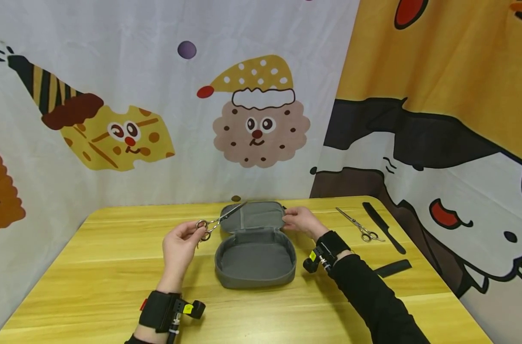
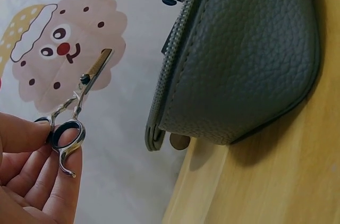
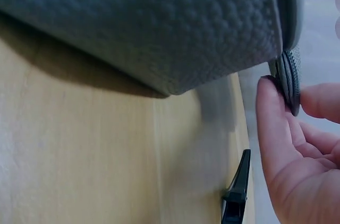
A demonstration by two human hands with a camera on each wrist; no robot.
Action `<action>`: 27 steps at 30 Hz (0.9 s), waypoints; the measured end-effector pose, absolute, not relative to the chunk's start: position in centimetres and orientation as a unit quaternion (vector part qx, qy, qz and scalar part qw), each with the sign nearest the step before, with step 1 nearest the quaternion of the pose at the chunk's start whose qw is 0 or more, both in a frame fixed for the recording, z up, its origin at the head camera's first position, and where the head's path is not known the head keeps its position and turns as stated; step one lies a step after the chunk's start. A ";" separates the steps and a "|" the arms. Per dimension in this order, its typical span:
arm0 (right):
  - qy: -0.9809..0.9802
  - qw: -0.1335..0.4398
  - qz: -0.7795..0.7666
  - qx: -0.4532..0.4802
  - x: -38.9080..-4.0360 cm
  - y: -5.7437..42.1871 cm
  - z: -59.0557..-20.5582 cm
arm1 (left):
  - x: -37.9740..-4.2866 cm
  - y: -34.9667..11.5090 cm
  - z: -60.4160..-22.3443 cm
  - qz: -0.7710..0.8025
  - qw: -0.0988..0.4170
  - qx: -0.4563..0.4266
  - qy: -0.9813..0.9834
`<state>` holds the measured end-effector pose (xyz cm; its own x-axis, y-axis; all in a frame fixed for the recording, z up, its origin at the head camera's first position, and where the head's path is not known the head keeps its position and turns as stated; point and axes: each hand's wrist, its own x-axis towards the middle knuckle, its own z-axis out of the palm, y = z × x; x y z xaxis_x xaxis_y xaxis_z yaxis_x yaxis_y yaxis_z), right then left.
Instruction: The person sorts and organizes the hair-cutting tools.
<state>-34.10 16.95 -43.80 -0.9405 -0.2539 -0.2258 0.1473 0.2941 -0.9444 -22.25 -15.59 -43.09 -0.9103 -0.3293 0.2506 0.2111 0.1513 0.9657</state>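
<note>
A grey zip case lies on the table with its lid folded back toward the wall. My left hand pinches a pair of thinning scissors by the finger rings, left of the case. The toothed blade points up, and in the head view the tips overlap the lid's left part. At the lid's right edge, my right hand pinches the zipped rim between thumb and fingers. The inside of the case shows a bare grey bottom.
On the right of the table lie another pair of scissors, a black handled comb and a short dark flat piece, partly behind the right sleeve. A printed curtain hangs right behind the table.
</note>
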 end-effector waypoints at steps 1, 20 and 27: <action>0.786 0.165 -0.595 -0.035 -34.0 16.9 -43.8 | -22.3 -15.6 -43.1 -0.650 0.208 0.041 -0.730; 0.750 0.084 -0.654 -0.052 -33.0 16.4 -43.5 | -22.4 -17.1 -42.9 -0.657 0.217 0.073 -0.718; 0.745 0.069 -0.661 -0.057 -32.8 16.5 -43.5 | -22.3 -17.2 -42.8 -0.676 0.206 0.082 -0.703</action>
